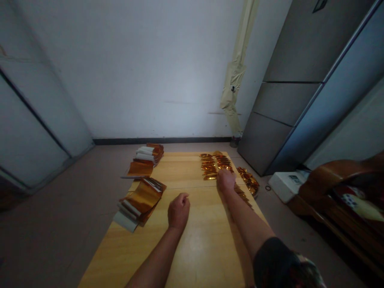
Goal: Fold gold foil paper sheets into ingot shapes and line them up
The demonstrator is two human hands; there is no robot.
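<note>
Fingers [183,197] of the left hand [178,212] clenched, those of the right hand [226,181] over gold folded pieces [210,168]

Left of centre in the frame, a near stack of sheets [145,198] and a far stack of sheets [157,154] lie along the left edge of the desk [198,244], shiny gold with pale patches showing. They look like thin foil paper: probably light, limp, easy to crease and a little slippery, so a pinch at a loose corner should suit them best.

Just left of the lower centre, the left hand is curled into a loose fist with nothing showing in it. The near stack is to its left, apart from the fingers.

Right of centre, the gold folded pieces stand close together in rows. They should be nearly weightless, springier than flat sheets but readily crushed; a gentle hold at the narrow ends seems safest. The right hand covers the near part of the right-hand row; its fingertips are hidden, so I cannot tell whether they grip a piece. More pieces show beyond its wrist.

Farther right, past the desk edge, is a glittering gold heap [248,181], apart from the fingers.
</note>
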